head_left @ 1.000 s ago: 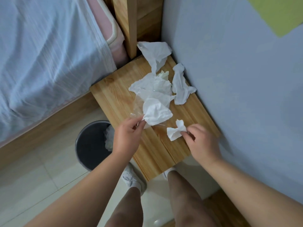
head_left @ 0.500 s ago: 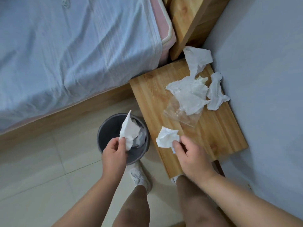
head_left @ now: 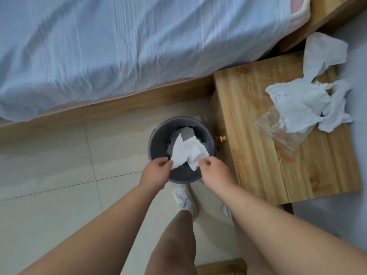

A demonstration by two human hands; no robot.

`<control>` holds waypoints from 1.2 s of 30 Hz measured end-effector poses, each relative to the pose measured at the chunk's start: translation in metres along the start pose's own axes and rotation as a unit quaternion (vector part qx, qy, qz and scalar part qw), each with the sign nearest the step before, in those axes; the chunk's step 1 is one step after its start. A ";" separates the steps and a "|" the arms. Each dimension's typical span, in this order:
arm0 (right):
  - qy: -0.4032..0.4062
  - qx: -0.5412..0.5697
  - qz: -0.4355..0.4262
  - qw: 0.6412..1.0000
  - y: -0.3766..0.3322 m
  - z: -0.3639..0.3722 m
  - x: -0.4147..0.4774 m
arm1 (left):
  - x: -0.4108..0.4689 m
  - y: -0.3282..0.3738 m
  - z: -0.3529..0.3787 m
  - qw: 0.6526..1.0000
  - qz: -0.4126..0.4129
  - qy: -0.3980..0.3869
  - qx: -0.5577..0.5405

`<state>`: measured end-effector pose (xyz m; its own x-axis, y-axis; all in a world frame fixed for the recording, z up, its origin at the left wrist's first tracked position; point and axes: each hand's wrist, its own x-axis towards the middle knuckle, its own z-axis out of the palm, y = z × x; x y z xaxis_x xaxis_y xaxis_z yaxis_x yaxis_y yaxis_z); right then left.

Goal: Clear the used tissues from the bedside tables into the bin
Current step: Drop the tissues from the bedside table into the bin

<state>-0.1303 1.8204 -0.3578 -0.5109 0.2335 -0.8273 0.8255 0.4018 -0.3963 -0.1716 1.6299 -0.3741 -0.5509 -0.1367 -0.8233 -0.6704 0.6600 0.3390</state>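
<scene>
pale floor tiles (head_left: 49,155) fill the lower left, a bed (head_left: 119,46) under a light blue sheet runs across 12 o'clock, and a wooden bedside table (head_left: 258,155) stands at 3 o'clock against a grey-blue wall (head_left: 353,215). the round grey bin (head_left: 156,133) sits on the floor near the middle of the view, just beside the table's left edge.

the step in hand looks like the drop. both hands are over the near rim of the bin. the left hand (head_left: 156,171), at 7 o'clock of the bin, pinches the lower left edge of the crumpled tissues (head_left: 184,153) between thumb and fingers. the right hand (head_left: 213,171), at 5 o'clock, has its fingers curled on the lower right edge. the white paper hangs above the bin's mouth. whether it is one wad or two overlapping, i cannot tell. some paper already lies inside, toward 12 o'clock.

the next move asks only that both pinches let go, with the paper well inside the rim so nothing catches on it.

the job is not nearly done. a heap of tissues (head_left: 297,104) lies on the table at 2 o'clock, partly on a clear plastic bag (head_left: 286,133), and a tall tissue (head_left: 321,50) stands behind it at the back edge. both hands will need to return there.
</scene>
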 end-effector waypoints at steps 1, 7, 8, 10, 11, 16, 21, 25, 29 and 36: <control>0.002 -0.001 0.001 1.000 0.000 0.001 0.000 | 0.001 0.002 -0.001 1.000 -0.004 0.005 0.016; -0.018 0.051 -0.035 0.998 0.015 -0.023 -0.019 | -0.019 0.018 0.002 0.997 0.026 0.031 0.069; -0.008 0.063 -0.046 0.997 0.020 -0.034 -0.023 | -0.026 0.024 0.008 0.995 0.047 0.033 0.079; 0.038 0.080 -0.066 0.994 0.033 -0.062 -0.030 | -0.043 0.046 0.024 0.989 0.108 0.030 0.098; 0.067 0.085 -0.072 0.992 0.039 -0.079 -0.033 | -0.051 0.059 0.034 0.984 0.142 0.027 0.108; 0.223 0.083 -0.062 0.969 0.073 -0.170 -0.040 | -0.082 0.141 0.092 0.939 0.297 0.023 0.175; 0.337 0.030 -0.080 0.938 0.105 -0.241 -0.013 | -0.083 0.206 0.149 0.878 0.402 0.043 0.254; 0.307 -0.051 -0.106 0.944 0.124 -0.269 0.014 | -0.065 0.217 0.176 0.872 0.404 0.092 0.260; 0.285 -0.130 -0.110 0.943 0.129 -0.273 0.035 | -0.053 0.210 0.192 0.871 0.378 0.105 0.296; 0.347 -0.080 -0.121 0.927 0.140 -0.260 0.038 | -0.051 0.185 0.180 0.898 0.393 0.023 0.198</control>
<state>-0.0966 2.1162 -0.3412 -0.7530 0.6107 -0.2451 0.6494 0.6298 -0.4261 -0.1776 1.8921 -0.3512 -0.8019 0.4623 -0.3783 0.1587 0.7754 0.6112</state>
